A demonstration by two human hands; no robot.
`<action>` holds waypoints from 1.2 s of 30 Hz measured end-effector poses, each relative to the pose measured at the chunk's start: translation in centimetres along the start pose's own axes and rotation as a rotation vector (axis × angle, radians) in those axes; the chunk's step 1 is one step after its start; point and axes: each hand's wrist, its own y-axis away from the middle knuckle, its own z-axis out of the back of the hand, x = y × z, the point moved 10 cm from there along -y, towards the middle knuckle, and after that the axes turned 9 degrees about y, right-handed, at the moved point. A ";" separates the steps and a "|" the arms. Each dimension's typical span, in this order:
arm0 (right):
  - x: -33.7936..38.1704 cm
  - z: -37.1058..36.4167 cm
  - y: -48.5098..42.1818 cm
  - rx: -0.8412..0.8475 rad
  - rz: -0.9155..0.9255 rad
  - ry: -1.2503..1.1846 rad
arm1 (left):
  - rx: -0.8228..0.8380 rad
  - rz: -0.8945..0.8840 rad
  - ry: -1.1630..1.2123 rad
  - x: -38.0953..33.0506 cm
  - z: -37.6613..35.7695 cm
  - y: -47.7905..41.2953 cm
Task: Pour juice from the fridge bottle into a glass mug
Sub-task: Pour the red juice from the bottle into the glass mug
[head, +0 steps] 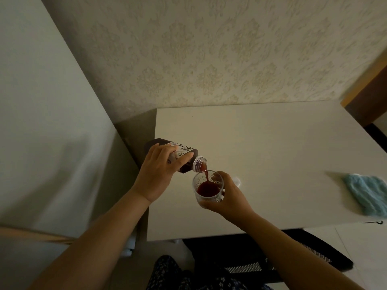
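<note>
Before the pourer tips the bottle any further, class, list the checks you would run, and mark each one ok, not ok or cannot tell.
1. Bottle neck above the glass mug rim: ok.
2. Juice stream landing inside the mug: ok.
3. Room left in the mug: ok, the juice sits low.
4. Left hand grip around the bottle: ok.
5. Right hand steadying the mug: ok.
6. Mug base resting on the table: cannot tell.

Count: 1 bottle (184, 152), 1 mug (208, 186), 1 white cap (237, 181), 1 blue cloth (367, 194), all over 1 surface (272, 143). 2 hands: left (156, 176), right (231, 195). 1 black chair (272, 260) below.
</note>
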 end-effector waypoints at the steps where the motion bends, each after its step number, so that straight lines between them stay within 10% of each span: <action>1: -0.1 0.0 0.0 -0.004 0.001 0.003 | 0.003 0.009 0.004 0.1 -0.2 0.1; 21: -4.2 -2.7 -2.4 -0.021 -0.123 -0.028 | -0.191 0.716 0.749 5.0 -5.9 6.8; 36: -7.5 -4.4 -3.8 -0.024 -0.182 -0.102 | -0.228 0.848 0.907 5.8 -9.9 9.6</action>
